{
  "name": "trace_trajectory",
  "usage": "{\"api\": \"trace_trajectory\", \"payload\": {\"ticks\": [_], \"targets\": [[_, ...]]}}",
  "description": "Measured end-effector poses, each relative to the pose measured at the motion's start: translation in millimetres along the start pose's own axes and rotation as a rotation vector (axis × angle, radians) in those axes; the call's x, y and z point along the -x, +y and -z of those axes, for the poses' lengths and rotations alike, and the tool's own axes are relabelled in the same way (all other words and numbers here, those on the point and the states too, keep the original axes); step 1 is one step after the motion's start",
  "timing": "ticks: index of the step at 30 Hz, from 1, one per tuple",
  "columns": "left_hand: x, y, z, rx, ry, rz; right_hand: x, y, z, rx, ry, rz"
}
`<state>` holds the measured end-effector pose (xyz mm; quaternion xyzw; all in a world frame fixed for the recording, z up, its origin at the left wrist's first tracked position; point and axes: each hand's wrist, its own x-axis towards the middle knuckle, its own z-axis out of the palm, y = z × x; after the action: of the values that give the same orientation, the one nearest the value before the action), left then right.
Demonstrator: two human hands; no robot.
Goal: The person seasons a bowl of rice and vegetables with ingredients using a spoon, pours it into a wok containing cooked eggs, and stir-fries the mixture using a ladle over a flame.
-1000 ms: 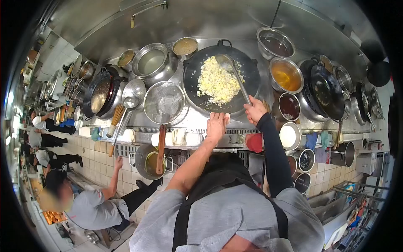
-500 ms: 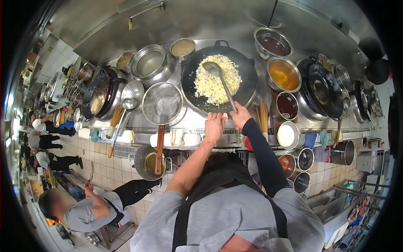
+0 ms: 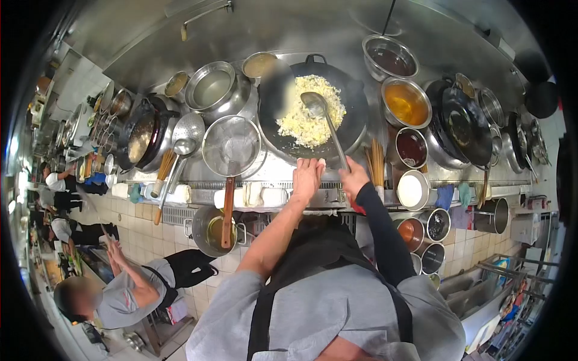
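Observation:
A large black wok (image 3: 355, 114) sits on the range before me, holding yellow-and-white fried rice (image 3: 301, 129). My right hand (image 3: 354, 178) is wrapped round the handle of a metal ladle (image 3: 335, 129), whose bowl rests on the rice. At the wok's near rim, my left hand (image 3: 308, 178) is closed on the edge, with something pale, perhaps cloth, by its fingertips. The rim under those fingers is hidden. A blurred patch covers the wok's left part.
Left of the wok lie a wire strainer (image 3: 232, 144) and a pot of pale liquid (image 3: 211, 89). On the right stand bowls of amber liquid (image 3: 406, 103) and dark red sauce (image 3: 411, 148), beside bamboo sticks (image 3: 377, 162). Another person (image 3: 135, 289) stands at lower left.
My right hand has drawn slightly back and right, and the ladle's bowl has shifted right across the rice. My left hand stays at the rim. The person at lower left has raised their hands.

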<state>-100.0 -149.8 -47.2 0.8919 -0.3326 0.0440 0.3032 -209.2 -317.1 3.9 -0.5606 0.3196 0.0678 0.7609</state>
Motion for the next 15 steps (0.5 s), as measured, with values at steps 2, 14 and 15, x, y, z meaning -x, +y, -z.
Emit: {"api": "trace_trajectory", "payload": {"ticks": [2,14,15], "targets": [[5,-1,-1,0.012,-0.002,-0.012,32,-5,-8,0.034,-0.018,0.010],[14,-6,-6,0.029,0.016,-0.018,45,34,53,-0.342,-0.153,-0.159],[11,-4,-6,0.022,0.004,-0.015,27,31,53,-0.661,-0.184,-0.290]]}}
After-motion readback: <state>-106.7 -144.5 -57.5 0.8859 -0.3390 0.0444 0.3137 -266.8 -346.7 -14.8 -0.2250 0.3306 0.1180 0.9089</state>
